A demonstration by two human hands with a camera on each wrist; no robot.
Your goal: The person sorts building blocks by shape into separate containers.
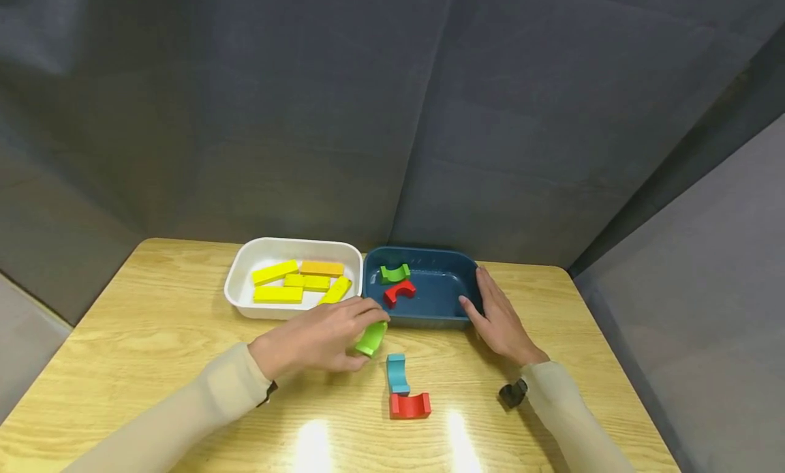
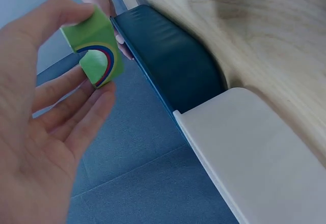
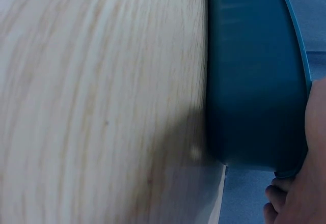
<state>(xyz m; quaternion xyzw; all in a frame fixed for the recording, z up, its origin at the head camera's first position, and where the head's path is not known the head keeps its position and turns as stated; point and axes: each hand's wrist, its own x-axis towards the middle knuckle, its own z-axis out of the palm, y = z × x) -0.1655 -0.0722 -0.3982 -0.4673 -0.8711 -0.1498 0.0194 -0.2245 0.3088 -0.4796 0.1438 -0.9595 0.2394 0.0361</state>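
Observation:
My left hand [image 1: 321,333] pinches a green arch-shaped block [image 1: 371,339] between thumb and fingertips, just in front of the dark blue tray [image 1: 429,322]. In the left wrist view a rainbow stripe follows the curve of this green block [image 2: 113,46]. My right hand [image 1: 503,319] grips the tray's right end, thumb over the rim and fingers along the outside. Inside the tray lie another green arch block [image 1: 395,274] and a red arch block [image 1: 399,293]. Nearer on the table, a light blue arch block [image 1: 397,374] touches or nearly touches a second red one [image 1: 410,406].
A white tray [image 1: 260,312] stands left of the blue one, their ends side by side. It holds several yellow bar blocks [image 1: 278,295] and an orange-yellow bar [image 1: 321,268]. Both trays stand near the back edge of the wooden table [image 1: 153,323], before a grey cloth [image 1: 294,118].

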